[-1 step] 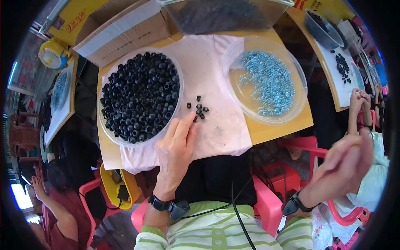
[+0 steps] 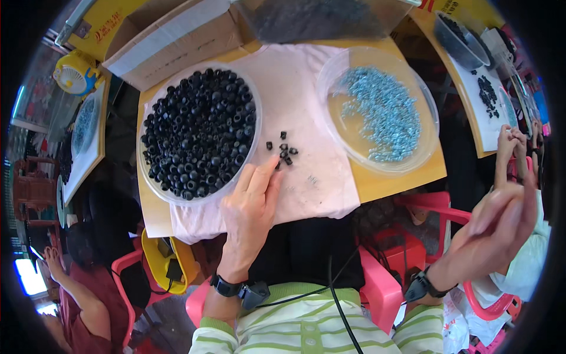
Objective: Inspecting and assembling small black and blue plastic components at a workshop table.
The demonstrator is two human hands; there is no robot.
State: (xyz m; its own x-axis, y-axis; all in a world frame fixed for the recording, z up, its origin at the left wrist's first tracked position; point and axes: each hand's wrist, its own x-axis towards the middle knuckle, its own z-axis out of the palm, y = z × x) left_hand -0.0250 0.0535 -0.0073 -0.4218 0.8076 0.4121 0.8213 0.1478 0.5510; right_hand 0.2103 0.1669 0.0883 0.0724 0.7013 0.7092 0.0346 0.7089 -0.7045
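My left hand point(image 2: 250, 197) rests palm down at the cloth's near middle, fingers stretched forward. Its fingertips touch or nearly touch a small cluster of short black tubular pieces point(image 2: 284, 147), and one piece is partly hidden by them. To its left stands a round clear tub point(image 2: 257, 138) heaped with black round beads point(image 2: 197, 133). Off the table at the right, my right hand point(image 2: 501, 218) is raised with its fingers bent together and slightly blurred. Whatever it holds, if anything, is hidden. A second clear tub point(image 2: 339, 121) holds small pale-blue shiny pieces point(image 2: 383, 112).
A pale pink cloth point(image 2: 306, 94) covers the middle of the wooden table point(image 2: 424, 168). Behind the tubs are a cardboard box point(image 2: 177, 44) and a large clear bin point(image 2: 330, 20). Pink chairs point(image 2: 383, 283) and cables surround me, and other people sit at both sides.
My right hand has shifted slightly right and shows less blur. The left hand keeps its place by the black pieces, while the whole view has moved a little.
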